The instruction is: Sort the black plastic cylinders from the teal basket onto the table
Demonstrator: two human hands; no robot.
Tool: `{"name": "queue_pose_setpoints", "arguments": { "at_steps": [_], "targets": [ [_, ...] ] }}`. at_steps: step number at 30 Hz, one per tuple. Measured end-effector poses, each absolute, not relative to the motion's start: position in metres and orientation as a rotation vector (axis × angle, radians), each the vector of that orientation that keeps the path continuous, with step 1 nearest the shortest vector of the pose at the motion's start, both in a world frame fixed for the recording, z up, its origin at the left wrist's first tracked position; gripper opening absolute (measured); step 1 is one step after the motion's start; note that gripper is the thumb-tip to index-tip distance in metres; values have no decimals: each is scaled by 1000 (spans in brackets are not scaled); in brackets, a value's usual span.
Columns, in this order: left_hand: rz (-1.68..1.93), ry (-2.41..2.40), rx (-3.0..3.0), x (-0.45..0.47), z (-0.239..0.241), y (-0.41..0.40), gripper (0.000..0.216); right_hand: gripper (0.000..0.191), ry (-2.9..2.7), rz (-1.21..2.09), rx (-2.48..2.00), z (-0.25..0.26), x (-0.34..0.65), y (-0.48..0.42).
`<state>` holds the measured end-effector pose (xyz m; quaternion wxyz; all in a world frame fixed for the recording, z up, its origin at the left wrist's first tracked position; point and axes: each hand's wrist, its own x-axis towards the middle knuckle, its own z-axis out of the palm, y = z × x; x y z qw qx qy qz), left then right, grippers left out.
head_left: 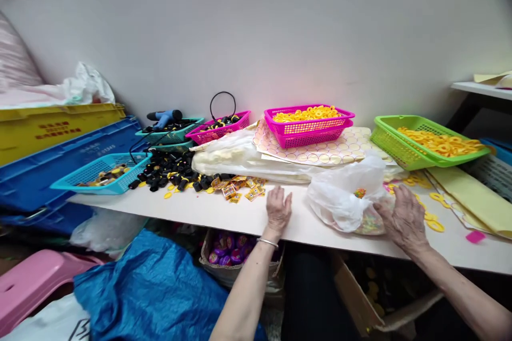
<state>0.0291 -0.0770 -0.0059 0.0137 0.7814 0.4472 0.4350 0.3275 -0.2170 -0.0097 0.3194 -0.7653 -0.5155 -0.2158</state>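
Note:
My left hand (pixel 279 209) rests on the white table with its fingers apart and nothing in it. Just beyond it lie small orange printed packets (pixel 240 188). My right hand (pixel 404 218) is spread against the right side of a white translucent plastic bag (pixel 332 197). Small colourful pieces (pixel 372 221) show through the bag's lower right part and at its opening. Loose yellow rings (pixel 435 224) lie to the right of my right hand, near a small pink piece (pixel 475 236).
Pink baskets (pixel 284 141) and a green basket (pixel 394 154) hold yellow rings. Black parts (pixel 176 168) are heaped at left beside a light-blue basket (pixel 116 187). Below the table stand cardboard boxes (pixel 342 287), a blue tarp (pixel 152 287) and a pink stool (pixel 40 282).

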Motion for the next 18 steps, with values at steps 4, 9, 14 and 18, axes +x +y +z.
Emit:
{"name": "queue_pose_setpoints", "arguments": {
  "at_steps": [4, 9, 14, 18],
  "targets": [
    [1250, 1240, 2453, 95, 4, -112, 33, 90, -1290, -221, -2023, 3, 329, -198],
    [861, 1260, 2089, 149, 31, -142, 79, 92, -1271, 110, -1902, 21, 318, -186],
    [1346, 959, 1811, 142, 104, -187, 33, 82, -1265, 153, -1860, 23, 324, -192],
    [1404, 555, 1778, 96, 159, -244, 25, 79, -1276, 152, -1856, 12, 333, -196]
  ]
}}
